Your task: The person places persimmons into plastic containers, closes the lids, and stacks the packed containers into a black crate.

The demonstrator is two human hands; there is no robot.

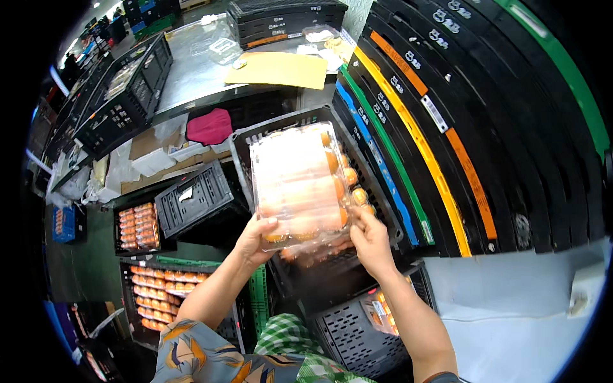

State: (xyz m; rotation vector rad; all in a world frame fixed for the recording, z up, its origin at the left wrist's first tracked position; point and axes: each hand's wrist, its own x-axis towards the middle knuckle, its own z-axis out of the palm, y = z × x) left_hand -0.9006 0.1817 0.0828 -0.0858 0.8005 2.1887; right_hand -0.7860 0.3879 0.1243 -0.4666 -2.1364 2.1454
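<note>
A clear plastic clamshell pack of orange round fruit is held in front of me over a black crate. Its top is washed out by glare. My left hand grips the near left corner, thumb on top. My right hand pinches the near right edge. Beneath the pack, the black plastic crate holds more orange fruit along its right side. The pack covers most of what lies in that crate.
Tall stacked black crates with coloured strips rise on the right. A metal table ahead bears yellow card and crates. Lower left, a crate of packed fruit stands near a tilted black crate. Another fruit pack lies lower right.
</note>
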